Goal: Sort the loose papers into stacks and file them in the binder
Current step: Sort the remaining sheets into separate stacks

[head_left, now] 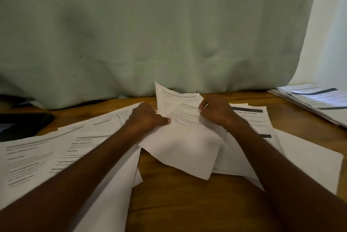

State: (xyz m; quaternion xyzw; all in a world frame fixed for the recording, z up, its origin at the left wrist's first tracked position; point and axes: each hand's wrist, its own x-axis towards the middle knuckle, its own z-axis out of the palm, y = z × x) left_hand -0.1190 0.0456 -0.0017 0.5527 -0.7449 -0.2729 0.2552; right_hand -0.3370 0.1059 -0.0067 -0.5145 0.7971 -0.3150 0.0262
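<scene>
Two hands, left hand [146, 117] and right hand [216, 112], grip one sheaf [180, 119].

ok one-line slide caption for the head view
Both hands, left hand and right hand, grip a sheaf of papers above the wooden table.

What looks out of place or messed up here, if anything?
The papers both hands hold are bent and buckled, one corner sticking up, gripped by the left hand and right hand. Loose sheets at left lie fanned and askew on the wooden table. No binder shows.
</scene>
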